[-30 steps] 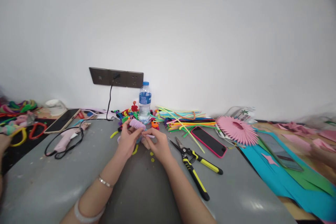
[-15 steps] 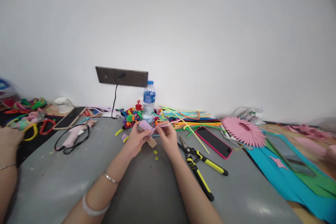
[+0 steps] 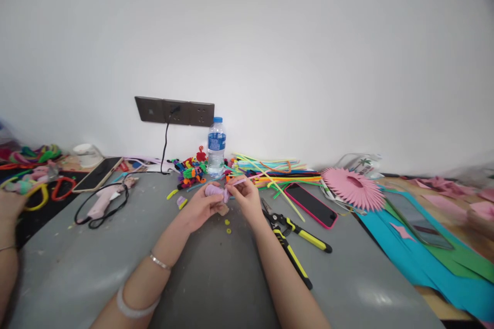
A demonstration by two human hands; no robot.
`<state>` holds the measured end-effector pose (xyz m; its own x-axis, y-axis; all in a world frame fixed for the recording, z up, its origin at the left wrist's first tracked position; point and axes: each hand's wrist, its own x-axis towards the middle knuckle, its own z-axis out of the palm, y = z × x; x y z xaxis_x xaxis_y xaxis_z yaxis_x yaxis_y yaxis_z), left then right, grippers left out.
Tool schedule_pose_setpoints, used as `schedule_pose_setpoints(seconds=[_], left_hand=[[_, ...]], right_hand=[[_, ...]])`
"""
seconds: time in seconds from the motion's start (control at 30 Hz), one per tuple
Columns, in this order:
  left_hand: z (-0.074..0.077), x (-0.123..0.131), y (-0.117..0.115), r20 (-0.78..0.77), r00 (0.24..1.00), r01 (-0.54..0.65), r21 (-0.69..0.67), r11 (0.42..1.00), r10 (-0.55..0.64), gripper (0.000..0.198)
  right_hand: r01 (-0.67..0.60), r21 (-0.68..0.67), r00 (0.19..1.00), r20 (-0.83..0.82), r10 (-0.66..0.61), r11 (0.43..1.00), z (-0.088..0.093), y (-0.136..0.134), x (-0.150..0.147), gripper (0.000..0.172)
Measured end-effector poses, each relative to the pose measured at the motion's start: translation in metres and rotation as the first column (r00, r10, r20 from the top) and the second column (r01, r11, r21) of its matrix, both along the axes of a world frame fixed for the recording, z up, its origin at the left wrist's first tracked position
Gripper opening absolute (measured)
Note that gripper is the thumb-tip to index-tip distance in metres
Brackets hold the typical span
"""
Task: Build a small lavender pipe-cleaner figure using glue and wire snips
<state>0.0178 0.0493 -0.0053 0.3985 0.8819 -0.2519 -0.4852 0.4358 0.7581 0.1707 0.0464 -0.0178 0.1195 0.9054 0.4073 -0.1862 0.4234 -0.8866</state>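
Matte grey surface (image 3: 216,277). Yellow-handled steel cutters (image 3: 293,247) right of wrist. Left hand (image 3: 198,209) grip clamped on lilac fuzzy coil (image 3: 213,191), just above surface; right hand (image 3: 247,199) grip pinching its thin tail. Beyond: straight bright stems (image 3: 278,172), clear plastic bottle (image 3: 216,146).

A water bottle (image 3: 216,146) is stood by a socket strip (image 3: 173,111); yellow-handled cutters (image 3: 304,235) are laid beside a pink-cased phone (image 3: 311,204), near a pink paper fan (image 3: 353,188).
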Motion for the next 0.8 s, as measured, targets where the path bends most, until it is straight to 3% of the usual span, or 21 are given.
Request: schedule_pose_setpoints(seconds=[0.1,0.33,0.6,0.8], left_hand=[[-0.002,0.001,0.000,0.002,1.000,-0.006,-0.005,1.000,0.006,0.039],[-0.004,0.007,0.002,0.115,0.975,-0.190,-0.019,0.981,0.191,0.037],[-0.002,0.006,0.005,0.159,0.950,-0.274,0.017,0.962,0.268,0.033],[0.003,0.010,-0.003,0.104,0.957,-0.281,0.111,0.953,0.270,0.041]], right_hand=[[-0.015,0.034,1.000,0.024,0.014,0.999,0.001,-0.002,0.000,0.017],[-0.011,0.097,0.999,0.035,0.008,0.995,0.004,-0.004,0.001,0.013],[-0.077,0.102,0.979,0.194,0.056,0.992,0.010,-0.016,-0.010,0.011],[0.049,0.097,0.990,0.127,-0.061,0.994,0.010,-0.014,-0.008,0.010]])
